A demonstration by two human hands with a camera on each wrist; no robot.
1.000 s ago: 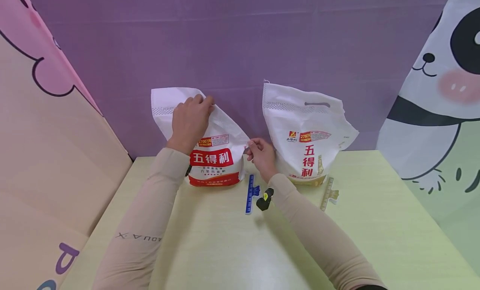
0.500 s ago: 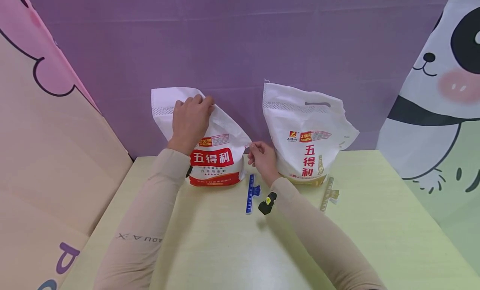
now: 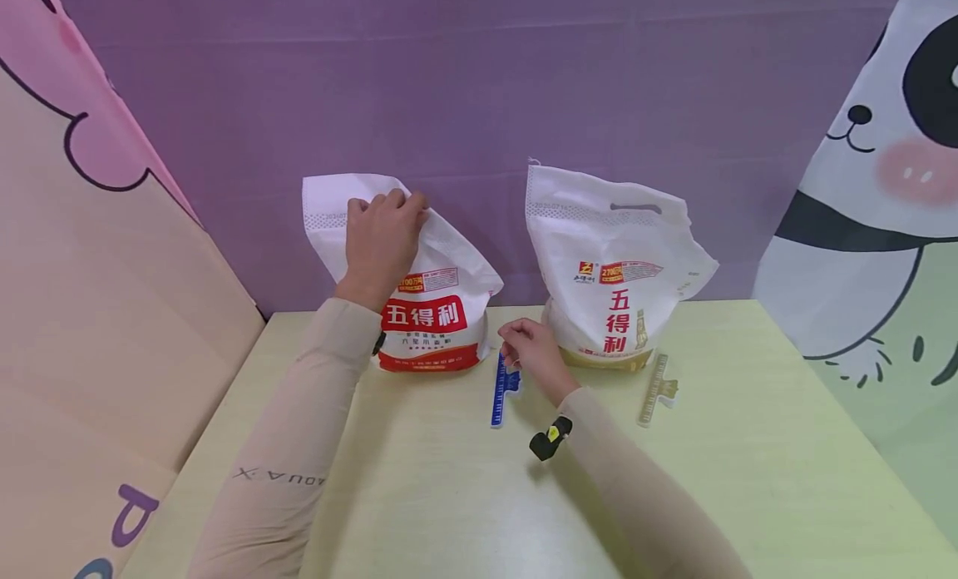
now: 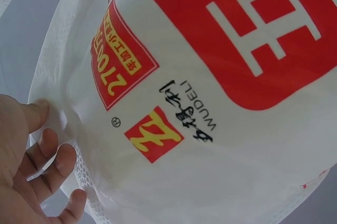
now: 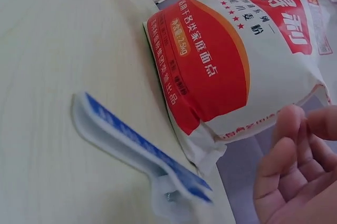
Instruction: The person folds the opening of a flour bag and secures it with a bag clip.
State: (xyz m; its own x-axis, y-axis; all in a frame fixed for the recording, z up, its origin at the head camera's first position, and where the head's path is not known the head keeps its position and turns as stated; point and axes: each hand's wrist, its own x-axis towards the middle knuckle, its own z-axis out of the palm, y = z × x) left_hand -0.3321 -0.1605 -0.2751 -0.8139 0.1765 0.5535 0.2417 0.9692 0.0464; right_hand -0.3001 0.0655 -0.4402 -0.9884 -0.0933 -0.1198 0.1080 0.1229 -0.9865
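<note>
My left hand (image 3: 383,242) grips the top edge of a white and red flour bag (image 3: 427,313) standing at the back left of the table. In the left wrist view, the thumb and fingers (image 4: 62,163) lie at the bag's upper edge. The right hand (image 3: 537,350) hovers near the upper end of a blue bag clip (image 3: 498,400), with its fingers loosely bent and nothing held. Seen from the right wrist, the blue and white clip (image 5: 142,150) lies on the table, apart from the fingers (image 5: 287,124).
A second white flour bag (image 3: 599,254) with gold printing stands to the right. Before it lies a gold bag clip (image 3: 654,392). Behind the pale table (image 3: 449,496) is a purple backdrop (image 3: 464,88). Printed panels stand left and right.
My right hand has let go of the left bag's right corner and moved down toward the blue clip. The left hand keeps its hold on the bag's top.
</note>
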